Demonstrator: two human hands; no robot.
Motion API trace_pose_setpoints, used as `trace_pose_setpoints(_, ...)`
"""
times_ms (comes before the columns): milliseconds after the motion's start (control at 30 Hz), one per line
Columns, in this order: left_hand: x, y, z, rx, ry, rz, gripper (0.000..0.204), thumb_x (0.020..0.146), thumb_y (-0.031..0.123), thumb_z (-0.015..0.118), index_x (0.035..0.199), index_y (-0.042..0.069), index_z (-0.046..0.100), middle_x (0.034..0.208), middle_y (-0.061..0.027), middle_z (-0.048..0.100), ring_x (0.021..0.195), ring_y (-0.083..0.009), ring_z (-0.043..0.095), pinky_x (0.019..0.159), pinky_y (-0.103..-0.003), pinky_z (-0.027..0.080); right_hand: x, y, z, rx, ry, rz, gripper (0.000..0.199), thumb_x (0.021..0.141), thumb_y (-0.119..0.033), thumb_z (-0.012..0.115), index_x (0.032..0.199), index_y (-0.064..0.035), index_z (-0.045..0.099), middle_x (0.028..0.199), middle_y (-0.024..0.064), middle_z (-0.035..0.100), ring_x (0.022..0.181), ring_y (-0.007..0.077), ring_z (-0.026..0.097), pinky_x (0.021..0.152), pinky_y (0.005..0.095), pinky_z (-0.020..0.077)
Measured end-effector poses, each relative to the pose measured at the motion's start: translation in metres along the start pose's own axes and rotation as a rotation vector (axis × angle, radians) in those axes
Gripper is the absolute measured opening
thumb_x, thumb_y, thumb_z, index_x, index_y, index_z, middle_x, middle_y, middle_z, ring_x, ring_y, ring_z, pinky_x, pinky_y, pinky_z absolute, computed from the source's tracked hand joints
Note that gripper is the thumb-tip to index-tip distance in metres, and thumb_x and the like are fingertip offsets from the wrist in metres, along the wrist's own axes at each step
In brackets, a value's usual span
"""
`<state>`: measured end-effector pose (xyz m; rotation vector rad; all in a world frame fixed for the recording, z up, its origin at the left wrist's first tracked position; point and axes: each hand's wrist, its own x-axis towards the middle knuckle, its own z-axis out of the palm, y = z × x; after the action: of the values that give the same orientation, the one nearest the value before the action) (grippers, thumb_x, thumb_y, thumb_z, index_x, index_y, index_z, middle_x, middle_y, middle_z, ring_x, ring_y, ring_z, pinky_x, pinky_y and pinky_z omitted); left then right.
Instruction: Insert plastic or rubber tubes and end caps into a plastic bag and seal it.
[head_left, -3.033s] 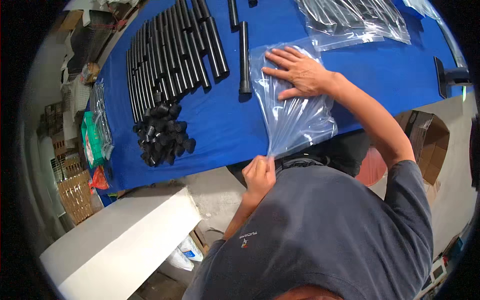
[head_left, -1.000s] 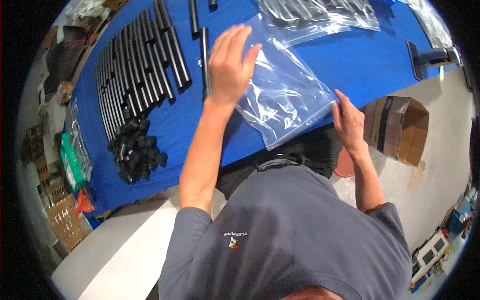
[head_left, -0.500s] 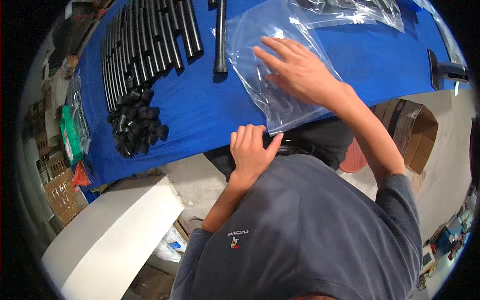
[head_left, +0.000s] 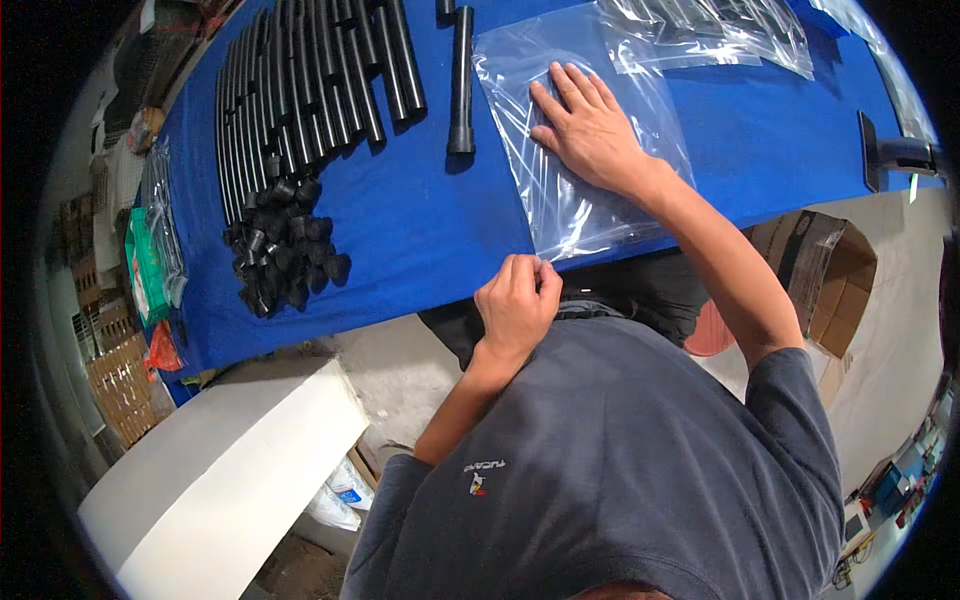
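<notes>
A clear plastic bag (head_left: pixel 510 75) lies on the blue cloth, its lower edge by the table's near side. My right hand (head_left: pixel 597 130) rests flat on it, fingers stretched out toward the far side. At the bag's near left corner my left hand (head_left: pixel 518 305) is closed, thumb against the fingers, pinching that corner. Just left of the bag lies a single black tube (head_left: pixel 461 85) with a wider cap on its near end. Farther left, many black tubes (head_left: pixel 320 80) are laid side by side, with a heap of small black caps (head_left: pixel 285 245) at their near ends.
More clear bags (head_left: pixel 710 35) lie at the far right of the blue-covered table (head_left: pixel 400 240). A black tool with a flat plate (head_left: pixel 885 152) sits at the right edge. Below are an open cardboard box (head_left: pixel 840 280) and a white panel (head_left: pixel 230 470).
My right hand has come down flat onto the bag, which now looks smoother. My left thumb and fingers have closed at the bag's corner.
</notes>
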<state>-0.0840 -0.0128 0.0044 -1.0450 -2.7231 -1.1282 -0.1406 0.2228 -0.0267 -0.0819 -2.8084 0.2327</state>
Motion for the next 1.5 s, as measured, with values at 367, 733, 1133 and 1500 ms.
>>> trace_pose_setpoints(367,0.069,-0.028,-0.034,0.138,0.186,0.059,0.015,0.084,0.012,0.073,0.092,0.001,0.065,0.088,-0.0159,0.064,0.077,-0.0332,0.064,0.067,-0.041,0.051,0.011,0.014,-0.013,-0.013,-0.033,0.0,0.058,0.103,-0.041,0.047,0.145,-0.0014,0.044,0.152,0.0262,0.04,0.144,0.0405,0.034,0.118,0.0519,0.0266)
trace_pose_setpoints(733,0.161,-0.059,-0.01,-0.169,-0.029,-0.285,0.062,0.089,0.016,0.067,0.143,-0.004,0.045,0.083,-0.0103,0.066,0.069,-0.0183,0.064,0.064,-0.033,0.053,-0.046,-0.021,-0.108,0.497,-0.006,0.113,0.045,0.094,-0.022,0.067,0.13,0.0018,0.053,0.125,0.0216,0.057,0.114,0.0368,0.058,0.095,0.0445,0.049)
trace_pose_setpoints(1133,0.088,0.029,-0.048,-0.622,-0.498,0.176,0.038,0.088,0.001,0.068,0.126,-0.001,0.066,0.103,-0.0111,0.068,0.092,-0.0206,0.064,0.085,-0.031,0.05,-0.124,0.008,-0.154,1.562,0.293,0.752,0.068,0.098,-0.039,0.06,0.151,-0.0022,0.037,0.123,0.0124,0.058,0.108,0.0181,0.059,0.087,0.0327,0.0509)
trace_pose_setpoints(1500,0.098,0.052,-0.019,-0.712,-0.606,0.149,0.04,0.079,0.011,0.081,0.114,0.003,0.064,0.099,-0.0105,0.068,0.088,-0.0225,0.065,0.078,-0.031,0.052,-0.196,0.015,-0.226,0.817,-0.494,0.506,0.041,0.091,-0.024,0.07,0.121,0.0017,0.063,0.093,0.0183,0.065,0.09,0.0323,0.066,0.077,0.038,0.0499)
